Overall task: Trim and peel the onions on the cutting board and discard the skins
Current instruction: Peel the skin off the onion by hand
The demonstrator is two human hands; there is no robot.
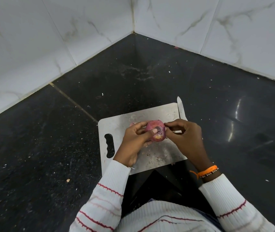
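Observation:
A red onion (pixel 157 129) with a trimmed end facing me is held just above the steel cutting board (pixel 150 114). My left hand (pixel 133 143) grips it from the left, thumb laid across its cut face. My right hand (pixel 183 136) pinches the skin at the onion's upper right edge with thumb and forefinger. A knife (pixel 181 108) lies along the board's right edge, blade pointing away from me, its handle hidden behind my right hand. A scrap of pink skin (pixel 132 124) peeks out behind my left fingers.
The board sits on a black stone counter (pixel 49 139) in a corner of white marble-tiled walls (pixel 66 30). Small white flecks and bits of skin are scattered over the counter and the board. The board's handle slot (pixel 109 145) is at its left side.

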